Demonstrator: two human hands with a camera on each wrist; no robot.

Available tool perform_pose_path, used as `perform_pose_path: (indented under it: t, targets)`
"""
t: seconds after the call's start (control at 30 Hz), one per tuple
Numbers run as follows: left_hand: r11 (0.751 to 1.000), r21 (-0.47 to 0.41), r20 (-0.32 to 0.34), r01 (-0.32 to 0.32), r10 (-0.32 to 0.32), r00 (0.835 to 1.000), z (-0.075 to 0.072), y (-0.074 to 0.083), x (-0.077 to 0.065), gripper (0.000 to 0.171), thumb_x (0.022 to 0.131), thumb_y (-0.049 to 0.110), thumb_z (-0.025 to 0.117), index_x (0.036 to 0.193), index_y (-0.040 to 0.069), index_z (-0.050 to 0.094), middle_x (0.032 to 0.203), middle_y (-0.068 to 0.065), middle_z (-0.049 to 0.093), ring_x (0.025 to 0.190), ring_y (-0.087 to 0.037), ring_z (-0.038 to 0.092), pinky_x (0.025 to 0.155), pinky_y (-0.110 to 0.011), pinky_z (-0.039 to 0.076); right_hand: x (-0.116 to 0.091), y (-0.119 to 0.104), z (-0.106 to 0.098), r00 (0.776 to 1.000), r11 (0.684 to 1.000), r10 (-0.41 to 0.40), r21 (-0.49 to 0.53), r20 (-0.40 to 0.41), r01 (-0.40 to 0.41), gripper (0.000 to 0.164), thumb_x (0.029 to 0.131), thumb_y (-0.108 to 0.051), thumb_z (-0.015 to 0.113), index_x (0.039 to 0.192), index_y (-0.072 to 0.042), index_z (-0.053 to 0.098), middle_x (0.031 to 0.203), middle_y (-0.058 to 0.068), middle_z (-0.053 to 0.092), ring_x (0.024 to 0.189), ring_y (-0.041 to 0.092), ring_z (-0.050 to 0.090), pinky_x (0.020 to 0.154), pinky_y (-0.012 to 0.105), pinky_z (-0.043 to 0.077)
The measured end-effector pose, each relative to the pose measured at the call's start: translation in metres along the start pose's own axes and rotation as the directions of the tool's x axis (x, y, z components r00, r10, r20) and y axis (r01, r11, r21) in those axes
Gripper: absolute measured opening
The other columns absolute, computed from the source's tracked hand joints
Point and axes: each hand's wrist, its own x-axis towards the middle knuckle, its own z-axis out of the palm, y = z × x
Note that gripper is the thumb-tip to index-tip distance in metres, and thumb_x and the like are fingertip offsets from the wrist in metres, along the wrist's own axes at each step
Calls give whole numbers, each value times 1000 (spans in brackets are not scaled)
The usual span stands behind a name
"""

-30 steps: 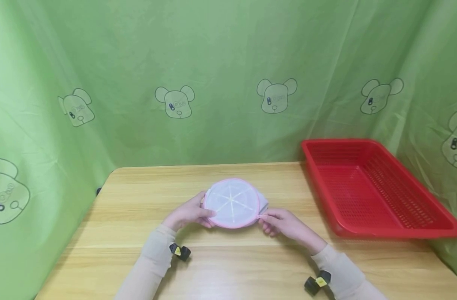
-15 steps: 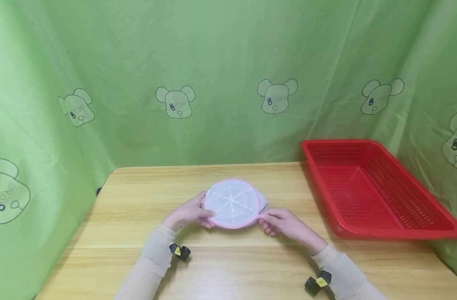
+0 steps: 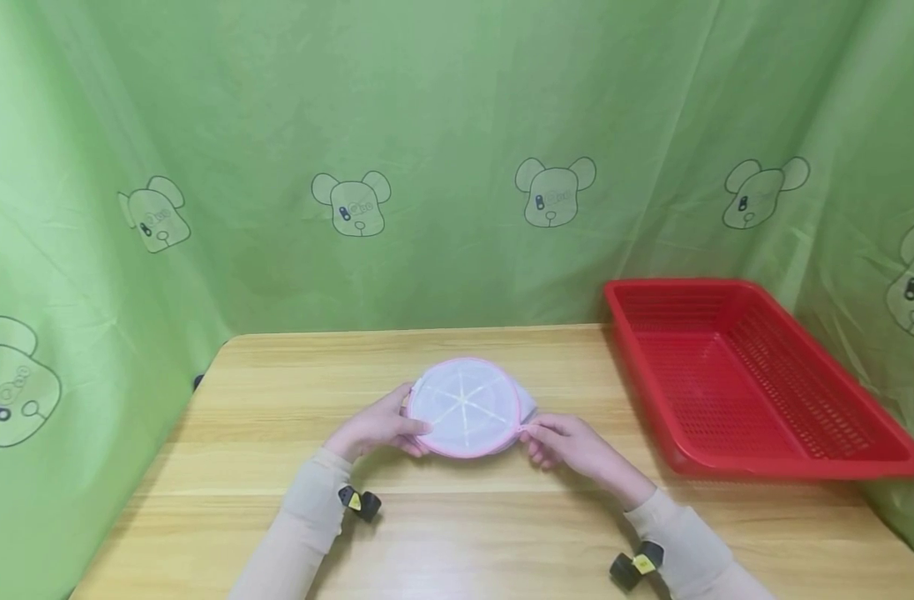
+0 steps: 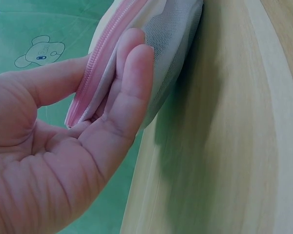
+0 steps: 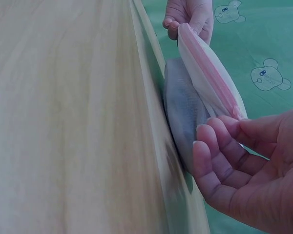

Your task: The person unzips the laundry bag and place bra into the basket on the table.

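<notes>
The left hand [image 3: 379, 426] grips the side of a round pink-edged pouch [image 3: 464, 407] and the right hand [image 3: 571, 447] pinches its zipper pull [image 3: 521, 429], the pouch between them over the counter [image 3: 457, 542].

Place: a curtained-off booth, set up for filming by the look of it — whether in a home, a lab or an office, I can't tell from here.
Curtain [image 3: 442, 275]: creased green cloth hanging behind and down both sides, printed with cartoon animal heads [image 3: 550, 200].
Table [image 3: 442, 533]: plain wood-grain top, its far edge up by the cloth.
Wrist cameras [image 3: 361, 503]: small black units with yellow labels, one at each sleeve [image 3: 292, 525] — the clearest sign of recording.
</notes>
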Motion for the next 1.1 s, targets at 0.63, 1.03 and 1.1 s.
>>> perform_pose_path:
  t: [0.63, 1.03, 1.1]
  targets:
    - [1000, 10, -5, 7, -7, 1000, 0, 0, 0, 91, 88, 1, 64, 156, 9, 5, 91, -23, 68, 67, -23, 70, 70, -38, 63, 0, -2, -2, 1000, 1000, -2, -2, -2, 2, 32, 100, -18, 51, 108, 12, 62, 84, 15, 66, 74, 15, 63, 68, 31, 61]
    - [1000, 4, -26, 2, -2, 1000, -1, -1, 0, 90, 87, 5, 66, 156, 9, 7, 87, -18, 68, 66, -20, 68, 68, -35, 63, -1, 0, 4, 999, 1000, -19, -23, 46, 20, 32, 100, -20, 52, 104, 11, 62, 84, 18, 66, 73, 17, 64, 65, 31, 60]
    - [1000, 3, -27, 3, -2, 1000, -1, -1, 0, 90, 88, 6, 66, 156, 8, 7, 87, -18, 67, 66, -21, 67, 68, -35, 63, -2, -1, 5, 998, 1000, -18, -22, 54, 20, 33, 100, -20, 52, 104, 11, 62, 84, 18, 66, 73, 17, 64, 65, 31, 60]
